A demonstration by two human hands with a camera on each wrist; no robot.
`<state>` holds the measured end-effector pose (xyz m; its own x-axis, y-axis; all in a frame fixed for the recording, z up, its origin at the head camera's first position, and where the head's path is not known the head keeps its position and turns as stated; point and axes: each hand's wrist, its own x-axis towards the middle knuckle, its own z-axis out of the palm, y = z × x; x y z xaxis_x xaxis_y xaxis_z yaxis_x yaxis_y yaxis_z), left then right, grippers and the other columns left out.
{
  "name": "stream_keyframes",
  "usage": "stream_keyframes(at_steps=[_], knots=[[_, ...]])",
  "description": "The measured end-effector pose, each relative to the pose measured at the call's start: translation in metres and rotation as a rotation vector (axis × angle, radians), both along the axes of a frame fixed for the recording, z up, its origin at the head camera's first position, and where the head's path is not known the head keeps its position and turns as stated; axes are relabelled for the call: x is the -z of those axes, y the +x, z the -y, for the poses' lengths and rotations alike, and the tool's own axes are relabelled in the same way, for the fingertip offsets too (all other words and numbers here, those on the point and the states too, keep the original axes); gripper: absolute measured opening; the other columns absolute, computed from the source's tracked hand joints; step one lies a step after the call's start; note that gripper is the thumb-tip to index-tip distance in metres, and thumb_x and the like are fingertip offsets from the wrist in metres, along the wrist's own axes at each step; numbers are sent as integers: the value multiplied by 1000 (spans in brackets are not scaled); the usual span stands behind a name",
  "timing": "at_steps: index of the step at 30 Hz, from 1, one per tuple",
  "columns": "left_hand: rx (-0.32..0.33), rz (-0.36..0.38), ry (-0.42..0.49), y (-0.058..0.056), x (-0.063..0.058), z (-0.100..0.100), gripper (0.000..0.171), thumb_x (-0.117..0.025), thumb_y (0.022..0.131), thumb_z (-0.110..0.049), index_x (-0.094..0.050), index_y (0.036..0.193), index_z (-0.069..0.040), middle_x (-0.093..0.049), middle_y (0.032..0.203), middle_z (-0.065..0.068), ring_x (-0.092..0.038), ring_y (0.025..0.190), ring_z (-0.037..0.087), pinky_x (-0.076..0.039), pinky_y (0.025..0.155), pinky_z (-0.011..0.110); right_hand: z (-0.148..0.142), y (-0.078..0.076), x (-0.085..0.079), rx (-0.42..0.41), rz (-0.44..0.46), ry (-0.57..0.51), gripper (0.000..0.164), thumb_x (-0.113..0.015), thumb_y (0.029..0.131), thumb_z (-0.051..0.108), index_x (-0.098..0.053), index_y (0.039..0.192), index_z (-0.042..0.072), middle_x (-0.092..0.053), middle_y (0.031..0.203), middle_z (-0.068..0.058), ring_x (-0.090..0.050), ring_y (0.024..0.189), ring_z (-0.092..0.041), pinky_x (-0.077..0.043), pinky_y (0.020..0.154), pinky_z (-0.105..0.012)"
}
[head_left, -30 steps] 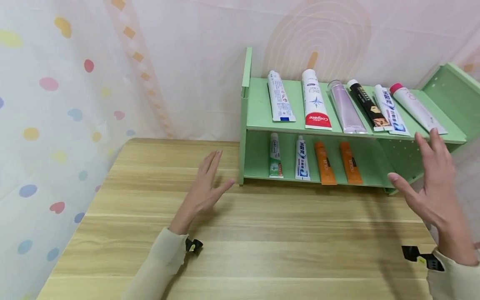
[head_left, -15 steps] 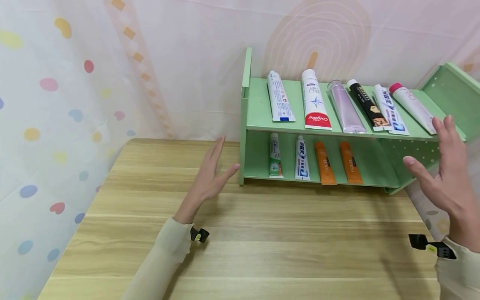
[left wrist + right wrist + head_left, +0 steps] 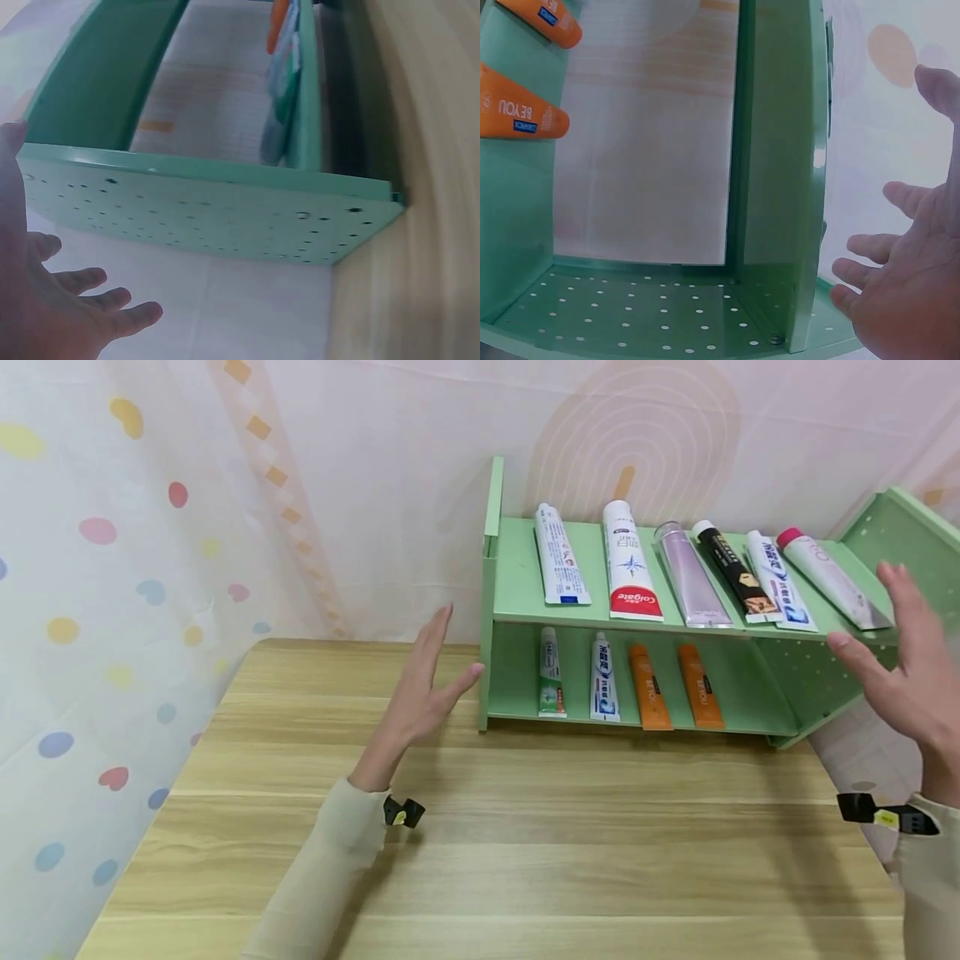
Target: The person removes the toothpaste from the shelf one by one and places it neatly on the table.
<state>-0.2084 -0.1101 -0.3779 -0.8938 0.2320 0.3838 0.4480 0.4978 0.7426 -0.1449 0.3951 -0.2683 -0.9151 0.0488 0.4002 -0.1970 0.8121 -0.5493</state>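
Note:
My left hand [image 3: 416,702] hovers over the table beside the left end of a green two-tier shelf [image 3: 487,627], holding nothing. In the left wrist view its fingers [image 3: 124,321] are spread near the perforated side panel [image 3: 210,217]. My right hand [image 3: 911,681] is also spread and holds nothing, close to the shelf's right end. On the upper tier lie several tubes, among them a Colgate toothpaste tube [image 3: 630,564], a lilac tube [image 3: 692,577], a black tube [image 3: 737,568] and a pink-capped tube [image 3: 832,577]. Whether either hand touches the shelf, I cannot tell.
The lower tier bears a green-and-white tube [image 3: 551,672], a white-and-blue tube [image 3: 603,677] and two orange BE YOU tubes [image 3: 649,685]. A wooden table [image 3: 570,860] supports the shelf. A patterned curtain [image 3: 390,485] hangs behind and at the left.
Both hands have moved forward, up in the head view. The left hand has come nearer the shelf's left side; the right hand has shifted to the right. Tubes and shelf stay put.

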Motion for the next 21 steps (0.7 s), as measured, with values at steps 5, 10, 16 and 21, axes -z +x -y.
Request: stream_keyframes(at_steps=[5, 10, 16, 21], knots=[[5, -41, 24, -4, -18, -1, 89, -53, 94, -70, -7, 164, -41, -12, 174, -4, -12, 160, 19, -17, 127, 62, -2, -9, -9, 25, 51, 17, 79, -48, 101, 31, -6, 167, 21, 3, 174, -13, 5, 159, -43, 8, 123, -70], [5, -77, 39, -7, -33, 0, 89, -55, 92, -69, -7, 163, -45, -13, 173, -8, -14, 160, 16, -19, 127, 61, -3, -21, -17, 52, 127, 44, 79, -45, 103, 34, -1, 167, 18, 8, 173, -16, 6, 158, -48, 3, 123, -73], [11, -164, 31, -14, -51, -1, 89, -58, 94, -63, -10, 165, -39, -16, 172, -8, -17, 159, 14, -20, 128, 56, -11, -34, -21, 42, 187, 120, 78, -43, 104, 36, -1, 166, 13, 12, 172, -15, 10, 157, -48, 8, 121, -73], [12, -232, 15, -18, -65, -4, 89, -60, 94, -59, -12, 165, -36, -17, 172, -8, -18, 158, 12, -22, 128, 51, -20, -44, -18, -6, 188, 185, 78, -45, 104, 35, -6, 166, 10, 12, 173, -12, 10, 157, -47, 6, 121, -74]])
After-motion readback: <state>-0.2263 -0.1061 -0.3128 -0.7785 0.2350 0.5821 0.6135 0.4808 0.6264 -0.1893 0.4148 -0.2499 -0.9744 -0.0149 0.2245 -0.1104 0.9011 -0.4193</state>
